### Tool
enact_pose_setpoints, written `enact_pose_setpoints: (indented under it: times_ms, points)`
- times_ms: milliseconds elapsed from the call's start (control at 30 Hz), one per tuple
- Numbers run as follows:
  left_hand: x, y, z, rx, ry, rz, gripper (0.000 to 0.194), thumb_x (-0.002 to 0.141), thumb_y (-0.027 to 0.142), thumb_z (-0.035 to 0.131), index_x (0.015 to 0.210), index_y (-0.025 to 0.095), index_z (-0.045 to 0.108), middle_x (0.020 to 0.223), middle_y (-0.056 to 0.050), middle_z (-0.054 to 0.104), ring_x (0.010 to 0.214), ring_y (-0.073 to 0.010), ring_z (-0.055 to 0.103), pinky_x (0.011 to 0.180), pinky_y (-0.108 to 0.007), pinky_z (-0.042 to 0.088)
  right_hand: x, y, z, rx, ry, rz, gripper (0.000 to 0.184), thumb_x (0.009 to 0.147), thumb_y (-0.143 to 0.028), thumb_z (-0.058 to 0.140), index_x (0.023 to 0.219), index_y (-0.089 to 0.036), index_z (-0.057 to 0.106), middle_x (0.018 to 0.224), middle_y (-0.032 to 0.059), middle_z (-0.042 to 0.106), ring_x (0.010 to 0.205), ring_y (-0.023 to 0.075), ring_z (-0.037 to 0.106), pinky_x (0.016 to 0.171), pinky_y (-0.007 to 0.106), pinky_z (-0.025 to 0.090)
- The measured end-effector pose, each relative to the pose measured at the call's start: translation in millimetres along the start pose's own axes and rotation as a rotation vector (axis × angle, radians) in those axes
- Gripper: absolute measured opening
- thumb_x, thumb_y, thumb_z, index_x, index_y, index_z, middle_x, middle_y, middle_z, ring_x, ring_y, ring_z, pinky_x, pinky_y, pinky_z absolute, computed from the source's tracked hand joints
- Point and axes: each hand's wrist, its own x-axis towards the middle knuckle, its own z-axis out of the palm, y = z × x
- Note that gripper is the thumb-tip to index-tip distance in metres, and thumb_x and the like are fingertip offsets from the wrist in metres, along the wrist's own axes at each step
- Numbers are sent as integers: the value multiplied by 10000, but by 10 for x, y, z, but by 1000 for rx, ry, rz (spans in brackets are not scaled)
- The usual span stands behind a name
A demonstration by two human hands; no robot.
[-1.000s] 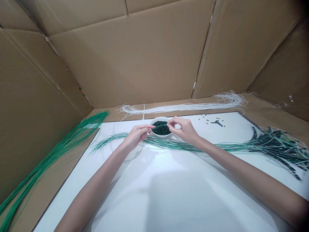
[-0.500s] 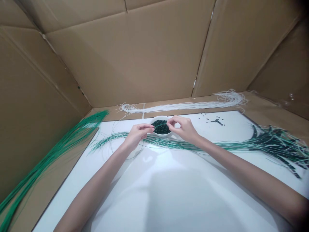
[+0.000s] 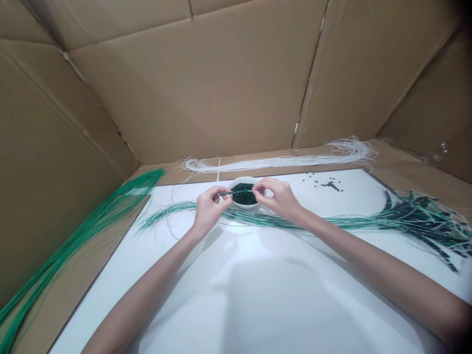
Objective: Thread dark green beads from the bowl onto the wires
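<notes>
A white bowl [image 3: 262, 205] of small dark green beads [image 3: 245, 198] stands at the far side of the board. Stretched above it is a thin strand [image 3: 242, 192], with dark beads threaded on its left part. My left hand [image 3: 211, 208] pinches the beaded part at the bowl's left edge. On the right edge, my right hand [image 3: 279, 197] is closed in a pinch on the strand's other end, which looks thin and pale; its tip is hidden by the fingers. A bundle of green strings [image 3: 339, 222] lies just nearer than the bowl, under my wrists.
Beaded string ends [image 3: 424, 221] pile up at the right. Loose beads [image 3: 332, 185] are scattered at the back right. White strings [image 3: 273, 162] lie behind the white board [image 3: 177, 295]. More green strings [image 3: 70, 246] run along the left. Cardboard walls [image 3: 206, 83] enclose the back and sides.
My left hand has turned slightly, and the beaded part now shows between its fingers. The strand is straighter. My right hand has shifted slightly left.
</notes>
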Motion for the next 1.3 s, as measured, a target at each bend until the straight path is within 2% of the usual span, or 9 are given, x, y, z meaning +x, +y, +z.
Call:
enact_pose_setpoints:
  times_ms: [133,267,367,533,733,1300]
  points:
    - [-40,28,15,71,47,145,140,683,243,560,776,158,619,683,3,557,497,-55,365,474,-190,284,3,31,8,-11,3,11,79,729,-142,504,676,-173,554,630,-4,562,562,110,500,604,246,395]
    - [-58,39,28,83,69,207,137,698,248,546,776,160,616,709,-11,567,541,-71,426,485,-192,308,6,39,0,-18,2,8,79,731,-142,503,681,-175,555,632,-5,562,566,113,502,609,249,393]
    - [-69,58,23,98,83,239,134,703,243,542,775,159,618,687,-8,557,530,-72,406,483,-194,306,5,23,-12,-26,8,8,79,730,-139,504,682,-173,556,628,-2,560,567,116,504,609,252,392]
    - [-74,90,4,145,83,249,153,695,219,533,803,163,627,658,7,536,480,-61,301,487,-195,299,6,2,-17,-26,23,7,88,735,-150,496,681,-181,558,623,-1,560,563,121,507,606,259,396]
    - [-73,94,0,146,82,236,186,689,163,490,808,160,633,648,8,526,494,-69,318,504,-196,307,4,-5,-15,-29,28,18,87,734,-155,498,675,-177,558,614,2,556,560,123,510,598,260,401]
    - [-89,81,-4,200,85,298,197,708,158,479,822,171,639,693,-2,580,496,-73,342,525,-200,332,6,-8,-26,-30,31,16,89,730,-142,496,672,-182,550,617,1,556,560,123,509,599,261,402]
